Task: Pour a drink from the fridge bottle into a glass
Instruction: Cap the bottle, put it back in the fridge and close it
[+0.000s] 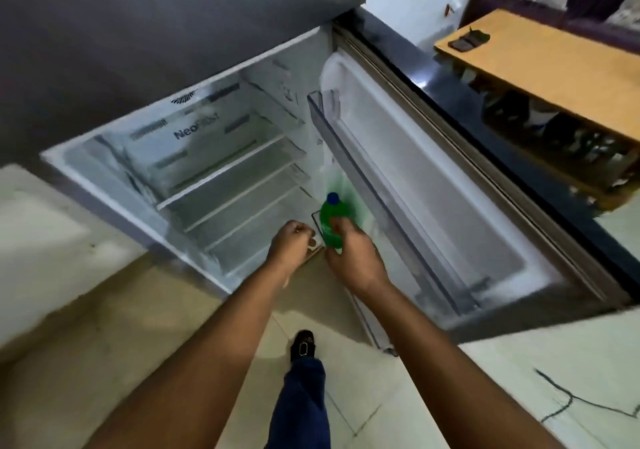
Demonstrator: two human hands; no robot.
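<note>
A green plastic bottle with a blue cap stands upright at the lower door shelf of the open fridge. My right hand is wrapped around the bottle's body from the near side. Just left of the bottle, my left hand has its fingers curled. A small pale thing shows at its fingertips, too blurred to identify. No glass is in view.
The fridge's wire-edged shelves look bare. Its door swings open to the right, with a clear door bin higher up. A wooden table stands at the back right. My leg and shoe are on the tiled floor.
</note>
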